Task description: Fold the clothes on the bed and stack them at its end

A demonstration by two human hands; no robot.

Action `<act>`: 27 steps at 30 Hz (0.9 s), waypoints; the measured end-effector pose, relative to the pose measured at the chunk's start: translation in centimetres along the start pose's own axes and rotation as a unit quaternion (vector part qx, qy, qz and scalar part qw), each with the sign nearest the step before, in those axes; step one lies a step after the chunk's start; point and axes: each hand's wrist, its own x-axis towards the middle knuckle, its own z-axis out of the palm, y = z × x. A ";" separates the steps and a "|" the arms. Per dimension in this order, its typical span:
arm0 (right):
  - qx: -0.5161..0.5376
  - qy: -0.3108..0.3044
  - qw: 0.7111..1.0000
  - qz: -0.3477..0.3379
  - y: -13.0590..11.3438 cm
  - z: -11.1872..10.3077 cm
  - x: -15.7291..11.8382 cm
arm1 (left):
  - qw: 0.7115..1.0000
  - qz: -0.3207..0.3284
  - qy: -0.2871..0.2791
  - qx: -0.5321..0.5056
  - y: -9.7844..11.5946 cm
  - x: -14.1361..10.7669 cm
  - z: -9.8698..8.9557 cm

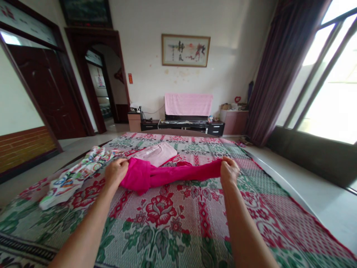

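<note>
In the head view, a magenta garment [170, 175] is held stretched sideways over the floral woven cover [161, 210], its left end gripped by the closed left hand [116, 171], its right by the closed right hand [230, 170]. Beyond it lies a pale pink top [164, 152]; to its left, a white printed garment [73, 176]. Straightening seems in hand; even tension appears called for next.

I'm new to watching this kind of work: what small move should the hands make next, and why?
Probably lay the bright pink garment flat on the flowered cloth and smooth it: the left hand and right hand grip opposite ends, and it looks creased between them.
</note>
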 end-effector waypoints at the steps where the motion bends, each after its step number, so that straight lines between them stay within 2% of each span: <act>1: -0.042 -0.016 0.999 -0.003 0.2 0.0 -0.1 | 1.000 0.007 0.009 0.011 0.5 -0.3 -0.1; 4: -0.114 -0.055 0.991 -0.043 0.1 0.2 -0.7 | 0.996 0.059 0.060 0.042 2.4 -1.0 -0.6; 5: -0.122 -0.074 0.988 -0.061 -0.2 0.4 -1.1 | 0.994 0.072 0.056 0.051 3.1 -1.3 -0.8; 6: -0.127 -0.104 0.983 -0.080 -0.5 0.7 -1.6 | 0.994 0.080 0.032 0.062 3.7 -1.6 -1.0; 9: -0.165 -0.217 0.955 -0.121 -1.3 1.8 -3.5 | 0.984 0.101 -0.104 0.100 5.1 -2.8 -1.1; 12: -0.257 -0.318 0.900 -0.154 -1.6 2.6 -5.5 | 0.965 0.132 -0.188 0.127 5.7 -4.2 -0.5; 16: -0.352 -0.395 0.826 -0.195 -1.1 2.9 -7.2 | 0.952 0.149 -0.209 0.164 5.9 -5.7 1.0; 19: -0.367 -0.418 0.804 -0.211 -0.6 2.9 -7.4 | 0.958 0.140 -0.189 0.165 5.8 -5.5 1.5; 21: -0.352 -0.404 0.822 -0.193 -0.5 2.8 -7.0 | 0.965 0.126 -0.185 0.135 5.3 -4.3 1.2; 24: -0.272 -0.315 0.900 -0.129 -0.8 2.5 -5.5 | 0.980 0.095 -0.165 0.057 3.7 -1.6 -0.2; 25: -0.231 -0.277 0.926 -0.108 -0.9 2.3 -4.9 | 0.988 0.077 -0.132 0.024 3.0 -0.7 -0.8; 27: -0.137 -0.207 0.966 -0.072 -1.0 1.9 -3.6 | 0.998 0.035 -0.031 -0.039 1.4 0.7 -1.9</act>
